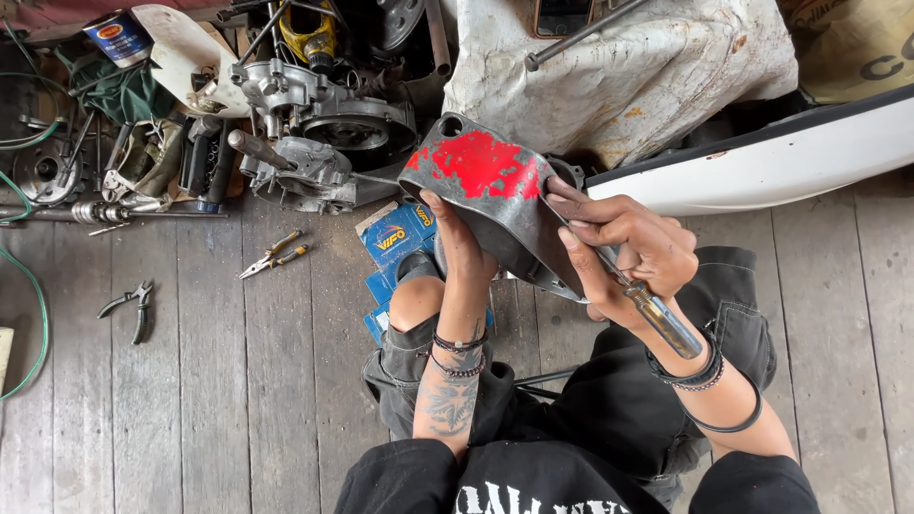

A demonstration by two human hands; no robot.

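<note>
A: Main thing in hand?

B: A grey metal cover (490, 195) with flaking red paint, held tilted above the person's lap. It sits between both hands.

A: Left hand?

B: The left hand (457, 238) is wrapped around the cover's near edge from below, thumb up against the painted face, fingers hidden behind it. Closed grip on the cover.

A: Right hand?

B: The right hand (624, 249) is closed around a screwdriver (657, 314) with a clear amber handle; the handle sticks out toward the wrist, and the shaft runs up under the fingers to the cover's right edge. Can't see the tip.

A: What lies around them?

B: Just under the left hand, blue boxes (395, 238) on the plank floor (228, 381). Farther out to the left of that hand, small yellow-handled pliers (274, 254), then dark pliers (129, 306) well apart from them. Beyond the left hand, an engine casing (305, 124) among loose parts. Beyond the right hand, a stained white cloth (628, 67) and a white curved panel (771, 157). A green hose (36, 295) loops at the far left.
</note>
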